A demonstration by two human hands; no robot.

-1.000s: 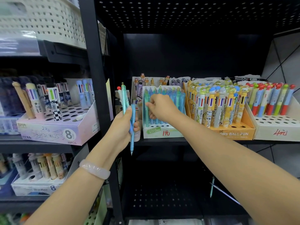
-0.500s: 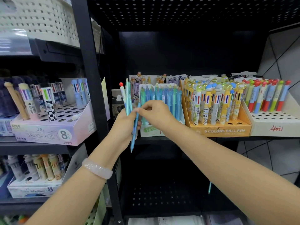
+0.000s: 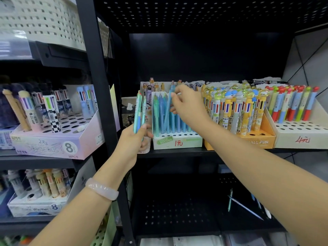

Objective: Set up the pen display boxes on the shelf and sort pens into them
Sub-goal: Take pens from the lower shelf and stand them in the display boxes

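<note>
head view: right hand (image 3: 188,105) fingers pinch a blue pen (image 3: 168,107) over the nearly full green box (image 3: 177,142); left hand (image 3: 134,139) grips several spare pens (image 3: 139,112) left to sort.

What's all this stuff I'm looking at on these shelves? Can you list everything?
Blue pen: one, light blue, tilted over the 1-yuan box, pinched by the right hand.
Pen bunch: a few, teal and blue, upright in the left hand.
1-yuan box: one, white-green, middle shelf, holding blue and teal pens.
Orange box: one, right of it, full of multicolour cartoon-topped pens.
4-yuan box: one, cream, far right, red-capped pens at the back.
Pink box: one, left shelf, partly filled.
White box: one, lower left shelf.
Basket: one, cream, top left.
Loose pens: several, lower right shelf.
Bracelet: one, pale pink, left wrist.
Left hand: grips the bunch.
Right hand: pinches the blue pen.
</note>
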